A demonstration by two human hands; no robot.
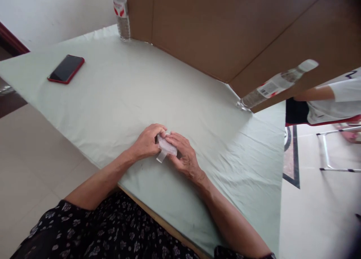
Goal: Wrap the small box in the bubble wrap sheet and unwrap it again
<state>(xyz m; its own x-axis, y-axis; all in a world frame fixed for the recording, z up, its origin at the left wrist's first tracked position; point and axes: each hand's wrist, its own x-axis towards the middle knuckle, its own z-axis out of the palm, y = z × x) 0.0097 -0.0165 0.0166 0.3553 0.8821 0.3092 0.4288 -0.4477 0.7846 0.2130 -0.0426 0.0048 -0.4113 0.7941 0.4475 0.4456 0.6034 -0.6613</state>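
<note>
Between my two hands is a small, flat, whitish translucent packet (168, 145), with a clear strip (161, 156) sticking out toward me. My left hand (148, 141) grips its left edge, fingers curled round the far side and the thumb near the close side. On the right edge, my right hand (184, 153) holds it with fingers over the top and the thumb below. Both hands rest low over the near part of the cloth-covered table (135, 89). What the packet contains cannot be made out.
A phone in a red case (66, 69) lies at the left. Tall brown cardboard panels (197, 29) stand at the back, with a water bottle (122, 16) at the left end and another, tilted in view, bottle (275, 86) at the right. Beyond sits another person (335, 99).
</note>
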